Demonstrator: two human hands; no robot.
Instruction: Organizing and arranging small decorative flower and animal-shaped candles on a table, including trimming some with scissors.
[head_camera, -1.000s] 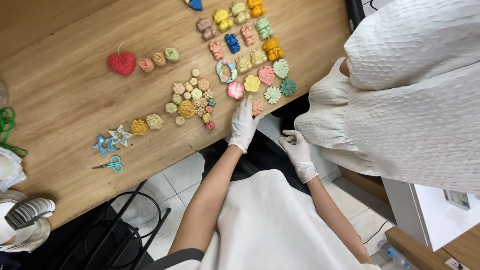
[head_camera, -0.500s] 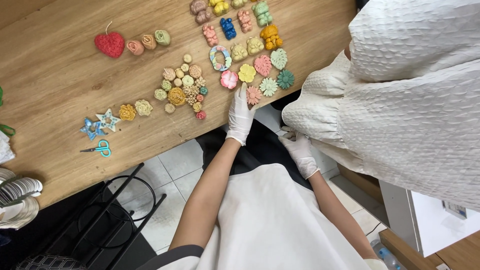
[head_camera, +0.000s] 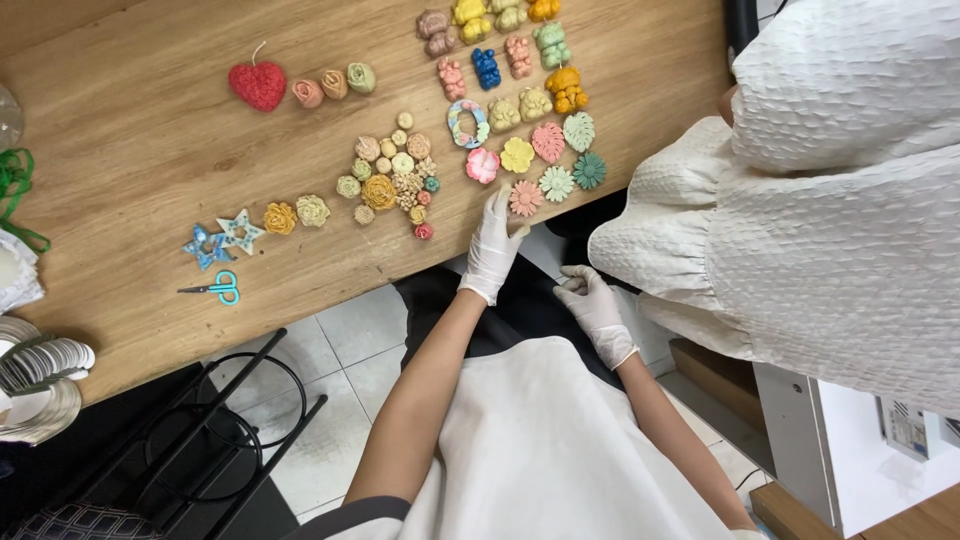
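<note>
My left hand (head_camera: 493, 243), in a white glove, rests flat on the edge of the wooden table (head_camera: 130, 150), fingers apart, its fingertips touching a pink daisy-shaped piece (head_camera: 525, 198). My right hand (head_camera: 590, 302), also gloved, hangs below the table edge over my dark lap with fingers loosely curled, holding nothing. Just beyond the left hand lie flower and leaf shapes: a pink flower (head_camera: 482, 165), a yellow flower (head_camera: 517, 155), a pale green daisy (head_camera: 556, 183) and a teal daisy (head_camera: 589, 170).
Small bear figures (head_camera: 486, 68) in several colours fill the far middle. A red heart candle (head_camera: 258, 86), a cluster of little rosettes (head_camera: 395, 178), two blue stars (head_camera: 222, 238) and small scissors (head_camera: 212, 289) lie to the left. A person in white (head_camera: 830, 190) sits at right. A black stool (head_camera: 240, 420) stands below.
My left hand stays at the table edge by the pink daisy piece. My right hand has shifted slightly in my lap. The view has drifted, sliding the table's objects around in frame.
</note>
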